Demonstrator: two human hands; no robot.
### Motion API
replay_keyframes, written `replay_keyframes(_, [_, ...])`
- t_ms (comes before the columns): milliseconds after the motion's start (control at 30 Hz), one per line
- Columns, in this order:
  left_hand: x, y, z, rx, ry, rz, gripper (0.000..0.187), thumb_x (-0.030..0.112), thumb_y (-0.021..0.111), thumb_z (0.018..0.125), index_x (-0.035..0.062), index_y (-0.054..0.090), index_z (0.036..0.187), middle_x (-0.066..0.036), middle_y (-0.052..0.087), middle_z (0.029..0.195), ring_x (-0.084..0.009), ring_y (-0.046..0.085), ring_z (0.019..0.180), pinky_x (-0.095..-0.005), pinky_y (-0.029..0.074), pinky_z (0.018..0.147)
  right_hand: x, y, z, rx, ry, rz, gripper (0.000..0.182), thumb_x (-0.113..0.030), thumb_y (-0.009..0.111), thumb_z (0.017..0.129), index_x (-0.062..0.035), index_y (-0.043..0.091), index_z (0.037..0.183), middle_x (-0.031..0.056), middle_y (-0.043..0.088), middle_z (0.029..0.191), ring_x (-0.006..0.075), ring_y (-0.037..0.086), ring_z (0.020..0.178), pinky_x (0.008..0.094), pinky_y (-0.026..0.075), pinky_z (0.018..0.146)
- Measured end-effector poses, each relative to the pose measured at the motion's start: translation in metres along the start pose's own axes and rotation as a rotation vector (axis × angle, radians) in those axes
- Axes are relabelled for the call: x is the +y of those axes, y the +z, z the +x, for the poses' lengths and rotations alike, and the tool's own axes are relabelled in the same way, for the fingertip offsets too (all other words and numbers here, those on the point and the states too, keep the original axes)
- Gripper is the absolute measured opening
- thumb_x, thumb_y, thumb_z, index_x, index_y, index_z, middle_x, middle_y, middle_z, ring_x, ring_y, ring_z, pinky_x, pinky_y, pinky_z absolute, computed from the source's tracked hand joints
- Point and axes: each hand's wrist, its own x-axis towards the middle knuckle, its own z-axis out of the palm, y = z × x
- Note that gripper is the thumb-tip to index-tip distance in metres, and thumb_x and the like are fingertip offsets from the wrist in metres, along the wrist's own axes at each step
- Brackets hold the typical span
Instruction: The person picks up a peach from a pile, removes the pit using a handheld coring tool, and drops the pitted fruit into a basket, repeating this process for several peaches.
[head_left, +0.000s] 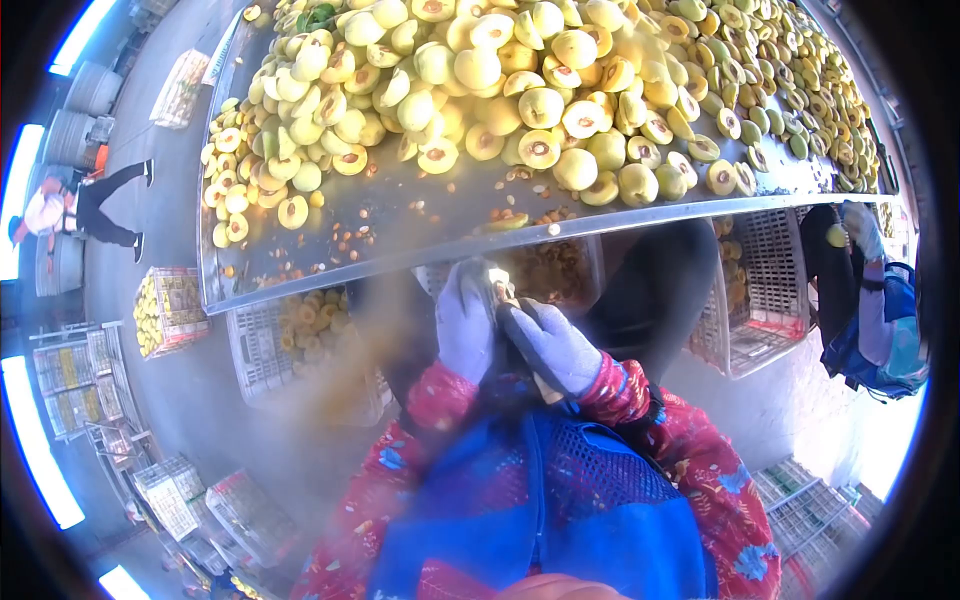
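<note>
Close together at the table's near edge are my two gloved hands. My left hand [465,328] is closed around a small fruit piece [500,284], pale and brown, mostly hidden by the fingers. Against it, my right hand [556,348] is wrapped around a slim tool; its pale handle end [546,388] sticks out below, and the working end is hidden. Beyond both hands, a large heap of yellow-green peaches [475,70], many halved with brown pits showing, covers the metal table [400,215]. Loose pits [340,236] lie scattered near the rim.
Under the table edge stand white plastic crates, one with fruit pieces [262,345] at left, another [765,290] at right. A crate of fruit [170,310] sits on the floor. One co-worker [885,320] sits at far right; another person [85,205] is at far left.
</note>
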Motion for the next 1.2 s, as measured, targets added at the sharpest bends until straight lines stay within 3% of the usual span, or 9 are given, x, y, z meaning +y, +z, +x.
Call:
replay_keyframes(67, [0.018, 0.002, -0.011, 0.012, 0.02, 0.046, 0.031, 0.024, 0.041, 0.099, 0.0018, 0.06, 0.109, -0.019, 0.066, 0.093, -0.0363, 0.063, 0.087, -0.0408, 0.048, 0.08, 0.012, -0.006, 0.004, 0.026, -0.513, -0.363, 0.027, -0.016, 0.054, 0.089, 0.0031, 0.053, 0.107, 0.0242, 0.057, 0.092, 0.0367, 0.059, 0.079, 0.0409, 0.048, 0.067])
replay_keyframes(133, [0.015, 0.005, -0.011, 0.031, 0.058, 0.172, 0.031, 0.025, 0.042, 0.099, 0.002, 0.06, 0.109, -0.018, 0.066, 0.091, -0.0341, 0.064, 0.085, -0.0404, 0.049, 0.078, 0.019, -0.012, 0.003, -0.064, -0.603, -0.51, 0.043, -0.014, 0.058, 0.077, 0.0052, 0.049, 0.114, 0.0261, 0.054, 0.099, 0.0412, 0.056, 0.089, 0.0421, 0.048, 0.072])
replay_keyframes(333, [-0.015, 0.009, -0.012, -0.082, -0.124, -0.257, 0.031, 0.025, 0.039, 0.102, 0.0009, 0.059, 0.108, -0.011, 0.063, 0.085, -0.0172, 0.06, 0.077, -0.0316, 0.05, 0.071, 0.006, -0.006, -0.002, -0.086, 0.125, 0.078, 0.046, -0.016, 0.062, 0.072, 0.0056, 0.048, 0.11, 0.0213, 0.057, 0.088, 0.0405, 0.057, 0.077, 0.0437, 0.047, 0.066])
replay_keyframes(400, [0.001, 0.009, -0.016, -0.112, -0.01, -0.117, 0.033, 0.024, 0.036, 0.104, 0.0001, 0.058, 0.108, -0.006, 0.061, 0.086, -0.012, 0.059, 0.077, -0.0253, 0.049, 0.069, 0.005, -0.01, -0.009, -0.194, -0.117, 0.015, 0.035, -0.015, 0.057, 0.08, 0.0041, 0.049, 0.108, 0.0178, 0.057, 0.079, 0.0366, 0.058, 0.069, 0.0419, 0.047, 0.061])
replay_keyframes(500, [-0.018, 0.014, -0.01, -0.191, 0.003, -0.235, 0.033, 0.025, 0.038, 0.104, 0.0001, 0.058, 0.109, -0.005, 0.062, 0.086, -0.0113, 0.059, 0.076, -0.0249, 0.049, 0.069, 0.008, -0.007, -0.013, -0.258, -0.059, 0.488, 0.025, -0.025, 0.045, 0.098, -0.0015, 0.051, 0.103, 0.0084, 0.052, 0.06, 0.0212, 0.053, 0.05, 0.0323, 0.042, 0.047])
replay_keyframes(567, [-0.024, 0.012, -0.003, -0.258, -0.034, -0.335, 0.031, 0.021, 0.039, 0.102, -0.0005, 0.058, 0.111, -0.011, 0.063, 0.099, -0.0185, 0.061, 0.083, -0.031, 0.049, 0.075, 0.02, -0.008, -0.007, -0.346, 0.372, 1.344, 0.03, -0.032, 0.041, 0.101, -0.0037, 0.052, 0.101, 0.0051, 0.049, 0.055, 0.0148, 0.049, 0.045, 0.0284, 0.038, 0.041])
replay_keyframes(767, [-0.024, 0.01, -0.004, -0.337, 0.226, -0.424, 0.032, 0.024, 0.042, 0.102, -0.0005, 0.058, 0.112, -0.01, 0.063, 0.104, -0.0194, 0.063, 0.09, -0.032, 0.051, 0.081, 0.022, -0.016, -0.006, -0.797, 0.372, 1.659, 0.042, -0.041, 0.035, 0.102, -0.003, 0.053, 0.1, -0.0002, 0.047, 0.052, 0.0123, 0.043, 0.037, 0.0236, 0.037, 0.04])
replay_keyframes(933, [-0.016, -0.003, -0.006, -0.119, -0.089, -0.417, 0.037, 0.028, 0.038, 0.103, -0.0014, 0.058, 0.112, -0.011, 0.065, 0.102, -0.0211, 0.064, 0.092, -0.0316, 0.05, 0.082, 0.017, -0.016, -0.006, -0.902, 0.189, 1.66, 0.048, -0.046, 0.032, 0.101, -0.0025, 0.052, 0.099, -0.002, 0.048, 0.05, 0.0119, 0.043, 0.037, 0.025, 0.037, 0.043])
replay_keyframes(1200, [-0.026, -0.153, 0.014, 0.382, 0.013, 1.355, 0.031, 0.022, 0.046, 0.098, 0.0074, 0.054, 0.124, -0.018, 0.057, 0.121, -0.0388, 0.055, 0.108, -0.0447, 0.047, 0.089, 0.052, -0.041, 0.005, -0.692, 0.317, 1.59, 0.047, -0.045, 0.033, 0.101, -0.0027, 0.054, 0.099, 0.0016, 0.047, 0.054, 0.0121, 0.041, 0.038, 0.0237, 0.034, 0.037])
